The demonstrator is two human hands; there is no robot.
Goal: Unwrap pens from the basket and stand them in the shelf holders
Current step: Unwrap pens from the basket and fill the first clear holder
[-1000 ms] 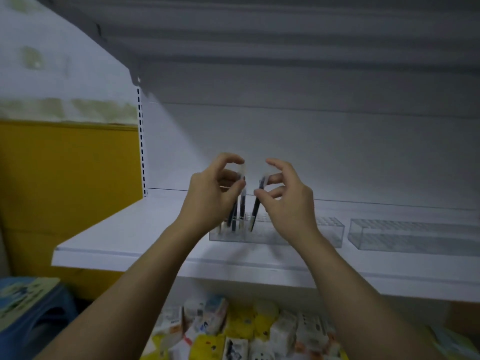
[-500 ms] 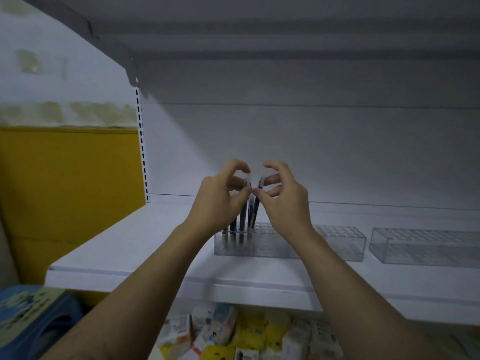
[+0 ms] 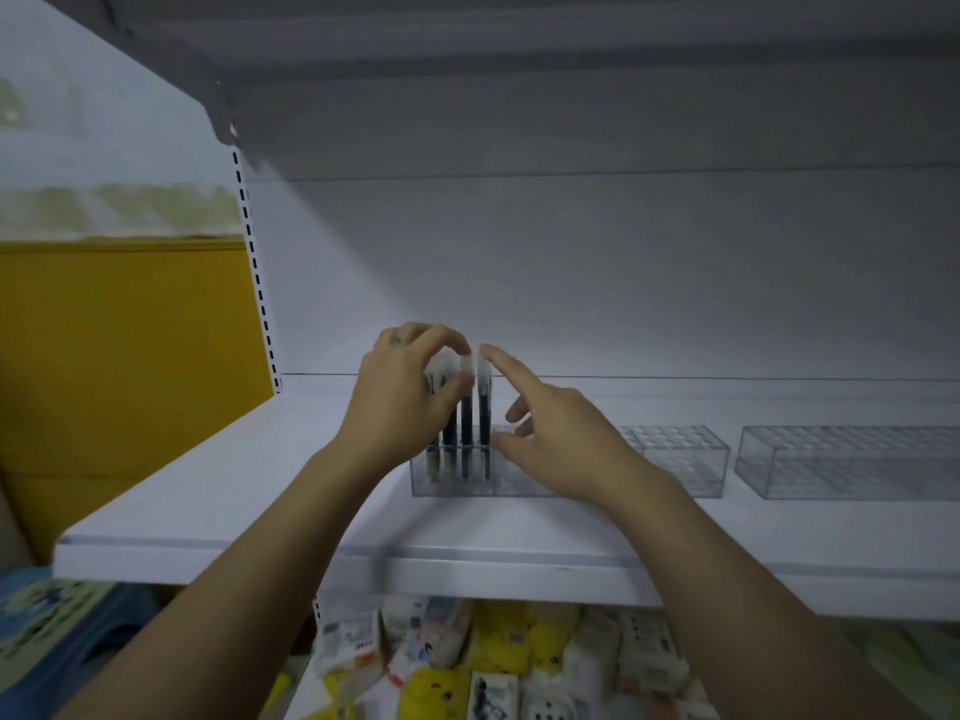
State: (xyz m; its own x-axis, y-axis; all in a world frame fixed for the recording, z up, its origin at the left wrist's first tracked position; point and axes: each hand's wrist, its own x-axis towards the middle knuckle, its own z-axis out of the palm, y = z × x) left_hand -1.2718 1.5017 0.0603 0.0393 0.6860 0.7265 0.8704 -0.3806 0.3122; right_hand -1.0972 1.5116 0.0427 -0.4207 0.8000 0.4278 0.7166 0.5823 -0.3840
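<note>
Near mid-frame, several dark pens (image 3: 467,423) stand upright in the left end of the clear holder (image 3: 680,462) on the white shelf (image 3: 234,491), between the two hands. The left hand (image 3: 400,402) curls over them, thumb and forefinger pinching a cap. The right hand (image 3: 561,439) is spread loose, its forefinger (image 3: 506,363) at the rightmost pen's top.

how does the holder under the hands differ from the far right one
The left holder has dark pens standing in its left end; the far-right holder shows none. The right hand covers part of the left holder; the far-right holder is unobstructed but cut by the frame edge. Both are clear gridded boxes on the white shelf.
</note>
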